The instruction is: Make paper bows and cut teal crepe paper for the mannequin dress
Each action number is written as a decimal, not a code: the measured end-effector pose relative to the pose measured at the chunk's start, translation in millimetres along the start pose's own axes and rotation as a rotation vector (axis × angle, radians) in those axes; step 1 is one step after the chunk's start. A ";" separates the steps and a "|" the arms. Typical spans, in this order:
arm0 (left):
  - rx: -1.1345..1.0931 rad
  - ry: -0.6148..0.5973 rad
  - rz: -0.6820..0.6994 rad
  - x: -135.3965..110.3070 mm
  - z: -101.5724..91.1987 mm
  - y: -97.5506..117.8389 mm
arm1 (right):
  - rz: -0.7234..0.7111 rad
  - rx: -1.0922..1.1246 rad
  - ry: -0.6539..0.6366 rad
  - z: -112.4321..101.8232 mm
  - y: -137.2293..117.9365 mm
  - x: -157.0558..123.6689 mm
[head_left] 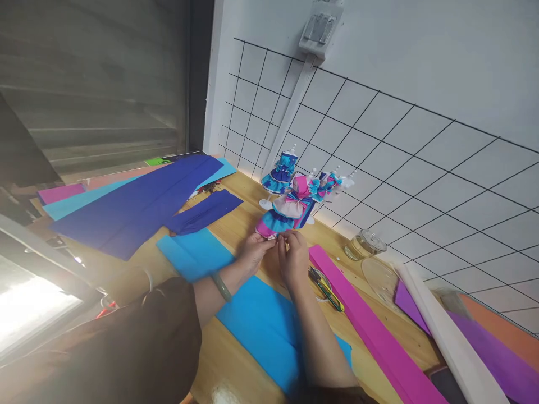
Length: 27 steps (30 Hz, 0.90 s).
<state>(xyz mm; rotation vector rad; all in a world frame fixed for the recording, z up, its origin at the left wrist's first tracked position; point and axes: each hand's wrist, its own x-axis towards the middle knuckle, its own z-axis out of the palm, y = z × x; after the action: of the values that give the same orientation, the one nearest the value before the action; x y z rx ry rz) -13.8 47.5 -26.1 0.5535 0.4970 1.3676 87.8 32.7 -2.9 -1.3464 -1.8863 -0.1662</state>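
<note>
A small layered dress point(290, 202) in pink, pale pink and blue crepe paper, with a striped bow, stands on a miniature dress form. My left hand point(256, 251) wears a bracelet at the wrist and pinches the dress's bottom hem. Close beside it, my right hand point(293, 259) is closed with its fingertips on the same hem. Part of the fingertips' grip is hidden. Behind stand a blue dress point(280, 175) on its own form and a blue-and-pink dress point(329, 185), partly covered by the nearer one.
A blue paper sheet point(261, 314) lies under my forearms. Right of my hand are a yellow-and-black cutter point(327, 289) and a magenta strip point(370, 325). A glass jar point(365, 244) stands near the wire grid point(379, 134). Dark blue sheets point(143, 202) lie to the left.
</note>
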 end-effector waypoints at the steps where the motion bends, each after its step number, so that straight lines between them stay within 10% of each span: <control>1: -0.006 0.006 -0.007 -0.1 0.2 0.4 | 0.025 0.037 0.005 0.1 0.2 -0.1; 14: -0.114 -0.031 -0.083 3.3 -10.7 -2.1 | 0.469 0.628 0.058 9.6 10.3 -1.5; 27: -0.199 -0.063 -0.123 4.9 -10.9 -2.3 | 0.471 0.729 0.028 17.1 15.9 -5.3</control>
<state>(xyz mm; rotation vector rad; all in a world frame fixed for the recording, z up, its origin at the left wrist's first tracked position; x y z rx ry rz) -18.2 52.9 -36.1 0.3955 0.3336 1.2612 93.0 44.4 -23.2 -1.1974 -1.3414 0.6727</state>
